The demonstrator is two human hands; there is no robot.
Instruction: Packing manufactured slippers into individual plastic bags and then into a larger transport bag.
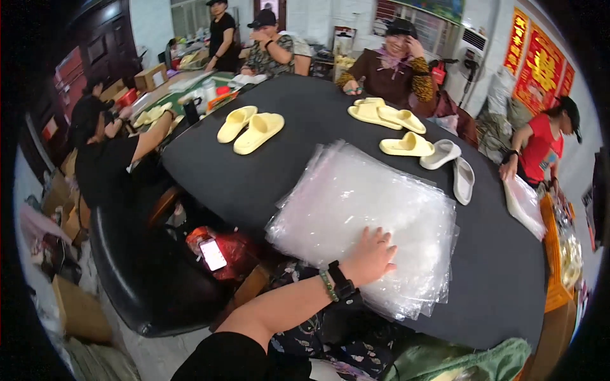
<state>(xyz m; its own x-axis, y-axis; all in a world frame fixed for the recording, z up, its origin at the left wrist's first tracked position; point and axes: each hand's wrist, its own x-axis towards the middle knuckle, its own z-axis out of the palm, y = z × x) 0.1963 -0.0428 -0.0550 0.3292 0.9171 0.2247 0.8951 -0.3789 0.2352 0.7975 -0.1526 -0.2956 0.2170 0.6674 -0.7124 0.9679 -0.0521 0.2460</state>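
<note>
Left hand [370, 255]: flat, fingers spread, palm down on the near edge of the stack of clear plastic bags [365, 219]; pressing, nothing gripped. Right hand not in view. Bags appear empty, lying flat on the dark round table [279, 178]. Beyond the stack: yellow slipper pair [250, 129] to its far left, further yellow slippers [386, 115] far side, one yellow slipper [407, 145] and white slippers [452, 167] just right of its far corner.
</note>
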